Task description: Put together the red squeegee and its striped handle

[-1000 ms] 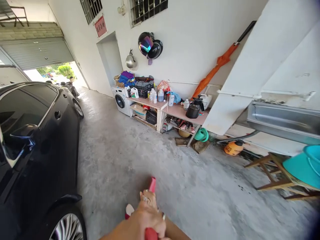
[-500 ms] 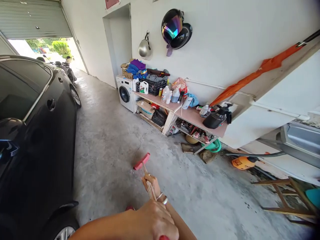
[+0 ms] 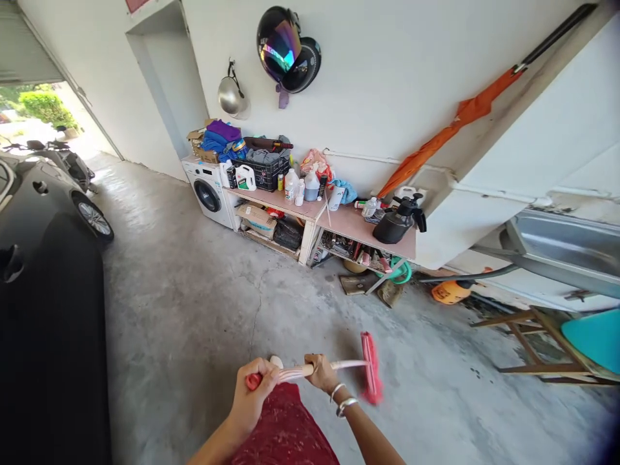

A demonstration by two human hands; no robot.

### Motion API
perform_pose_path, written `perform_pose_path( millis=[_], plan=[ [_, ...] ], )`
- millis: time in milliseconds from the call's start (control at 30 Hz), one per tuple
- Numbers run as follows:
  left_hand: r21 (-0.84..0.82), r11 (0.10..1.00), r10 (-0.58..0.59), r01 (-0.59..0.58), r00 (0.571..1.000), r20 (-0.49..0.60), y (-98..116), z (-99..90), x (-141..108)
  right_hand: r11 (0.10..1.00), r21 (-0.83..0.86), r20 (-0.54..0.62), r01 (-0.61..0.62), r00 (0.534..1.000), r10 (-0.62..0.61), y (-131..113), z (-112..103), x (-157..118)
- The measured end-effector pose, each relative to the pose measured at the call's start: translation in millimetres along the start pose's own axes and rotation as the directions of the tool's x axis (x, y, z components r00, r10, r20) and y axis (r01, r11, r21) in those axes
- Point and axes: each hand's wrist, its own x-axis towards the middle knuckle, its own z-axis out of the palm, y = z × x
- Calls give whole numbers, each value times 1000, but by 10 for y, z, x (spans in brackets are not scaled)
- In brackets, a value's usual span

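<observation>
Both my hands grip a long-handled broom (image 3: 339, 365) with a pale striped handle and a pink-red head (image 3: 371, 367). My left hand (image 3: 252, 390) clasps the red end of the handle, close to my red garment (image 3: 285, 426). My right hand (image 3: 320, 372), with bangles on the wrist, holds the handle further along. The handle lies nearly level and the blurred head hangs to the right, just above the grey concrete floor (image 3: 194, 310).
A black car (image 3: 43, 323) fills the left side. Along the back wall stand a washing machine (image 3: 208, 192) and low cluttered shelves (image 3: 334, 226) with a black kettle (image 3: 394, 226). Wooden frames (image 3: 527, 342) and a teal tub (image 3: 595, 336) sit at right. Helmets (image 3: 285, 51) hang above.
The broom head has swung from ahead-left to the right, the handle turning nearly level. My left hand has moved down the handle, and the view has panned rightward.
</observation>
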Motion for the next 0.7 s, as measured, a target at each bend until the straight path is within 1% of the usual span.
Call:
perform_pose_path(
  millis=[33,67,100,133,167,200,233,267,300,333,367,400,467,500,533,567,600,633,667,700],
  plan=[
    [34,999,-12,13,1000,-19,-26,6,192,999,25,7,-20,1000,20,49,-13,211],
    [70,998,-9,12,999,-40,-8,-5,392,998,64,16,-28,1000,27,65,-14,432],
    [105,994,-1,8,998,-59,58,-36,593,994,105,18,-22,1000,20,44,0,659],
    [149,989,11,-1,998,-67,173,-81,790,991,135,6,-8,1000,8,-16,27,889],
    [198,980,34,-23,998,-49,333,-134,978,987,162,-13,10,1000,-8,-113,69,1117],
    [243,968,62,-60,998,-4,525,-184,1153,981,190,-39,28,999,-21,-244,122,1341],
    [298,948,92,-111,993,79,735,-222,1310,975,218,-66,50,997,-36,-400,183,1557],
    [335,920,147,-205,970,192,938,-237,1448,965,250,-109,78,993,-52,-569,247,1764],
    [363,884,193,-296,936,293,1115,-223,1567,953,281,-155,113,985,-71,-738,307,1958],
    [405,831,223,-381,896,385,1245,-178,1667,941,305,-171,146,981,-97,-896,359,2140],
    [452,773,230,-446,860,456,1318,-104,1749,927,328,-185,180,975,-124,-1032,396,2309],
    [503,709,217,-494,832,511,1330,-10,1818,912,349,-190,218,969,-159,-1142,415,2462],
    [568,599,195,-564,791,580,1216,189,1932,873,387,-189,298,952,-242,-1284,396,2721],
    [574,564,205,-594,774,599,1128,266,1985,851,403,-189,337,940,-283,-1328,361,2825],
    [548,542,254,-638,745,617,1052,312,2037,829,417,-191,373,928,-321,-1363,315,2911],
    [498,528,330,-688,707,626,1008,320,2088,809,429,-194,402,916,-352,-1395,263,2978],
    [444,519,402,-731,667,628,1010,289,2132,792,438,-197,426,905,-378,-1427,207,3026],
    [400,523,451,-752,643,619,1062,222,2167,776,445,-200,447,894,-400,-1456,152,3054],
    [355,546,479,-759,630,611,1160,130,2190,770,444,-194,458,888,-416,-1479,98,3063],
    [312,586,488,-748,633,601,1287,22,2204,775,434,-176,460,887,-428,-1489,46,3055]
  ],
)
